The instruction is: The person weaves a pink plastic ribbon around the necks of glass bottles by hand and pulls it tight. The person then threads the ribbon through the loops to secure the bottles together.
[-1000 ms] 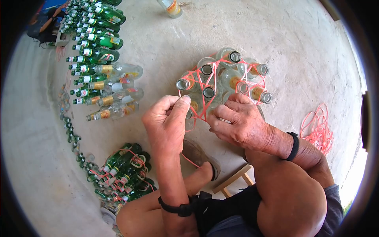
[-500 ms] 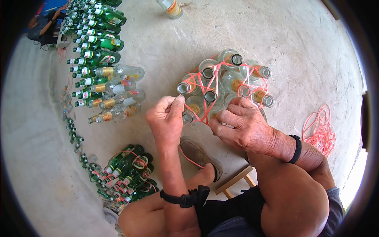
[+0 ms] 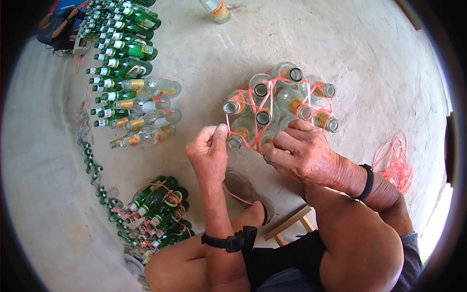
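A cluster of clear glass bottles (image 3: 288, 101) stands upright on the concrete floor, with pink plastic string (image 3: 257, 141) criss-crossing between the necks. My left hand (image 3: 209, 153) is closed in a pinch at the cluster's near left side. A strand of the string runs up from its fingertips to the leftmost neck. Over the near right bottles, my right hand (image 3: 305, 155) is closed with its fingers curled, and the string runs in at its index finger. It hides part of the nearest bottles.
Rows of green bottles (image 3: 134, 68) and several clear bottles (image 3: 148, 120) lie at left. Tied green bottles (image 3: 163, 204) are at lower left. A loose heap of pink string (image 3: 398, 165) lies right. A wooden stool (image 3: 290, 225) is by my legs. Another person (image 3: 56, 31) sits far left.
The view has shifted slightly. My left hand is a little lower relative to the leftmost neck, with more of the strand showing between them. My right hand stays at nearly the same place.
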{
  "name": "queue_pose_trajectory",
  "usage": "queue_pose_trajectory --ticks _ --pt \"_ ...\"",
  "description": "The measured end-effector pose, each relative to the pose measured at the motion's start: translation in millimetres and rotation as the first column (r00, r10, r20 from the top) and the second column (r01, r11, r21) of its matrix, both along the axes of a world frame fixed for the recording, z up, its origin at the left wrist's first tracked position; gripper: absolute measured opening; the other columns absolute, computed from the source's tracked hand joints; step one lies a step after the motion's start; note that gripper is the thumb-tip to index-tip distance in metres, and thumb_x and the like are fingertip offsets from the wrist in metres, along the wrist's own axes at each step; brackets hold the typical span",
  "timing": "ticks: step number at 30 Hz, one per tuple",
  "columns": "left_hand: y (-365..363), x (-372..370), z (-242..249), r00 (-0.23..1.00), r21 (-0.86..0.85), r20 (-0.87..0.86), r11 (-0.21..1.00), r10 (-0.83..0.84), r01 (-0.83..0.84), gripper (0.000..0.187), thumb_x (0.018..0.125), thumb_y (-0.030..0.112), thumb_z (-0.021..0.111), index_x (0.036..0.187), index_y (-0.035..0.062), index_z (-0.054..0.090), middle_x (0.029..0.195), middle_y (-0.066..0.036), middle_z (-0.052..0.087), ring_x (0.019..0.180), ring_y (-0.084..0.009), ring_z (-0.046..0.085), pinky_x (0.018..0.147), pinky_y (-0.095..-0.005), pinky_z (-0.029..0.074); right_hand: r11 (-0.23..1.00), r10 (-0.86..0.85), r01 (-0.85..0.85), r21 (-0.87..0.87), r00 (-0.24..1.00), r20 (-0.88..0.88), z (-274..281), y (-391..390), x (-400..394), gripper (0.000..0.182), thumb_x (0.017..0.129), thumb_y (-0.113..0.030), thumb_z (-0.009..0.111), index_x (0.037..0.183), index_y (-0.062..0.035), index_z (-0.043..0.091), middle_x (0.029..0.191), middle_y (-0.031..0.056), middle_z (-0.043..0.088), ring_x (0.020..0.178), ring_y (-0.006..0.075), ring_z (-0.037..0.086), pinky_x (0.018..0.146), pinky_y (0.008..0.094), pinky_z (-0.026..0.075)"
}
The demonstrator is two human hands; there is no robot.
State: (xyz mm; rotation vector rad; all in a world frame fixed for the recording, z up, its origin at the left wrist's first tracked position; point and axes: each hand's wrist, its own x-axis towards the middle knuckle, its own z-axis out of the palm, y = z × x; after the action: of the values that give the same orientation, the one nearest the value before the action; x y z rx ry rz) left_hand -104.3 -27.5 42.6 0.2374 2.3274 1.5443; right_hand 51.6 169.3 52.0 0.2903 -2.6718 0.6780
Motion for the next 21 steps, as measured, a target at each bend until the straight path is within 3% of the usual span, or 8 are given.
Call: queue_pose_trajectory --ticks 5,10,14,16,19,21 --pt "-8 10 0 1.000 0.024 0.009 1.000 0.018 -0.019 0.011 0.103 0.006 0.079 0.095 -0.0014 0.080 0.078 0.007 0.064 0.068 -0.0015 0.049 0.058 -0.0237 0.037 0.987 0.151 -0.148 -0.055 0.987 0.050 8 17 -6 0.031 0.078 -0.018 0.076 0.108 -0.0081 0.072 0.091 0.0043 0.059 0.077 0.0215 0.063 0.078 0.0384 0.050" --pt "-19 36 -1 0.998 0.016 -0.004 0.998 0.055 -0.055 0.012 0.102 0.005 0.078 0.093 -0.0025 0.079 0.075 0.007 0.059 0.064 -0.0009 0.045 0.054 -0.0251 0.033 0.950 0.311 -0.310 -0.023 0.941 0.134 22 37 -11 0.023 0.077 -0.018 0.075 0.095 -0.0085 0.064 0.087 0.0056 0.056 0.072 0.0250 0.059 0.073 0.0400 0.049" --pt "-17 52 6 0.999 0.046 0.019 0.998 0.042 -0.042 0.019 0.103 0.007 0.079 0.088 -0.0027 0.074 0.068 0.007 0.057 0.062 -0.0017 0.048 0.052 -0.0244 0.037 0.916 0.385 -0.402 0.015 0.888 0.252 40 53 -14 0.022 0.078 -0.019 0.074 0.086 -0.0099 0.056 0.085 0.0061 0.055 0.072 0.0261 0.060 0.071 0.0402 0.048" --pt "-17 62 5 0.999 0.011 -0.037 1.000 0.011 -0.010 0.018 0.103 0.007 0.079 0.089 -0.0029 0.074 0.067 0.007 0.057 0.061 -0.0015 0.048 0.052 -0.0242 0.037 0.907 0.401 -0.419 0.040 0.889 0.222 40 61 -14 0.021 0.079 -0.019 0.073 0.086 -0.0108 0.055 0.086 0.0055 0.056 0.073 0.0251 0.061 0.073 0.0398 0.048" --pt "-10 79 15 1.000 0.094 0.019 0.995 -0.023 0.022 0.017 0.102 0.004 0.079 0.088 -0.0043 0.073 0.076 0.006 0.058 0.066 -0.0023 0.047 0.056 -0.0245 0.037 0.889 0.412 -0.448 0.090 0.871 0.266 51 76 -11 0.022 0.079 -0.019 0.076 0.088 -0.0116 0.057 0.087 0.0044 0.057 0.073 0.0240 0.061 0.076 0.0399 0.048" --pt "-6 83 16 0.996 0.116 0.089 0.993 -0.011 0.000 0.018 0.102 0.004 0.079 0.087 -0.0036 0.073 0.078 0.005 0.058 0.068 -0.0025 0.048 0.057 -0.0246 0.038 0.884 0.416 -0.459 0.089 0.858 0.301 55 83 -12 0.023 0.081 -0.018 0.076 0.101 -0.0101 0.065 0.086 0.0044 0.056 0.072 0.0248 0.060 0.075 0.0414 0.046"
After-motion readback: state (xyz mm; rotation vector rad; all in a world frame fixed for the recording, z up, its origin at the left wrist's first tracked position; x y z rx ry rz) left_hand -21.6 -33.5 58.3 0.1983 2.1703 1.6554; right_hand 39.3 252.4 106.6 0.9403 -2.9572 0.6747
